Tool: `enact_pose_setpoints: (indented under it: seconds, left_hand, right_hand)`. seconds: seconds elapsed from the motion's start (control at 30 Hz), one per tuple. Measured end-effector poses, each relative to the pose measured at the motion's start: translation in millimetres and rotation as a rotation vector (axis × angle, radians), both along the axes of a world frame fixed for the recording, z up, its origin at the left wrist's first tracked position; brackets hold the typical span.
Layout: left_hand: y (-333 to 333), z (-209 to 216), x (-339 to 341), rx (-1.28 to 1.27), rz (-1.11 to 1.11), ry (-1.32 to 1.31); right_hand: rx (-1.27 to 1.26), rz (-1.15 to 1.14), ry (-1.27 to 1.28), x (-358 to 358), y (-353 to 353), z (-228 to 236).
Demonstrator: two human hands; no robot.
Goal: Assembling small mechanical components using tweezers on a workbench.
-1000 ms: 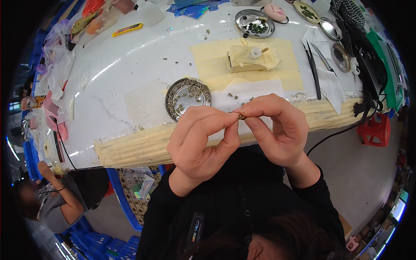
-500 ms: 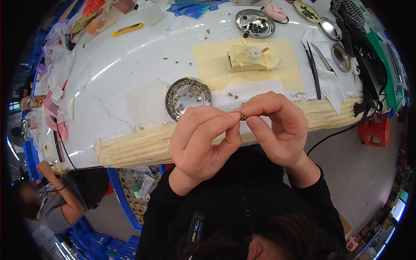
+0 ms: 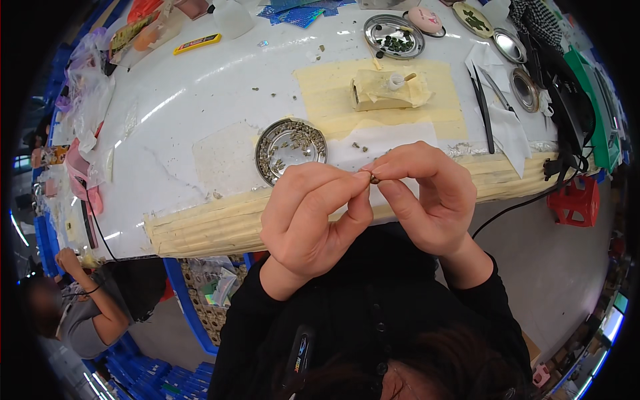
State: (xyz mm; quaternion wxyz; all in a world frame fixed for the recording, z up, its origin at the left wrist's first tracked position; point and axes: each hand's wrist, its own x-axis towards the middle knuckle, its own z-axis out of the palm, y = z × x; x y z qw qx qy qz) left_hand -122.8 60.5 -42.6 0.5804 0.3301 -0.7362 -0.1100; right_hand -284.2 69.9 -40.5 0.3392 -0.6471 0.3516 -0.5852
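Over the table's padded front edge, my left hand (image 3: 310,217) and my right hand (image 3: 432,200) meet at the fingertips. Thumb and index finger of each are closed in a pinch around a small brownish, metallic-looking piece (image 3: 375,179). Fingers cover much of it, so its exact kind does not show. Just beyond my left hand stands a round steel dish (image 3: 291,157) holding many tiny metal-coloured parts. A few similar loose parts (image 3: 360,147) lie on white paper beyond my fingertips.
Farther back, a masking-taped block (image 3: 377,99) holds a small white cup. Black tweezers (image 3: 481,110) lie at the right. Toward the back is a steel dish of dark green pieces (image 3: 398,45). A yellow box (image 3: 197,44) lies back left; a co-worker (image 3: 93,307) sits at lower left.
Both hands keep almost the same pinch and place. The small piece between the fingertips looks slightly turned.
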Motion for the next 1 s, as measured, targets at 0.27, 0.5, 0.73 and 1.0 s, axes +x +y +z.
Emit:
enact_pose_setpoints:
  seconds: [0.27,0.5,0.73,1.0]
  left_hand:
    - [0.6,0.7,0.7,0.041,-0.014,0.02]
    - [1.5,1.4,5.4,0.348,-0.176,0.201]
    - [7.4,7.0,12.7,0.778,-0.35,0.404]
    - [5.7,11.1,14.1,0.98,-0.489,0.582]
  right_hand:
    - [0.043,-0.015,-0.015,2.2,1.7,0.4]
    - [-0.248,-0.062,0.244,-1.4,-8.2,1.5]
    - [-0.196,-0.105,0.278,0.0,-5.8,4.1]
    - [-0.233,-0.091,0.28,-2.1,-8.1,2.2]
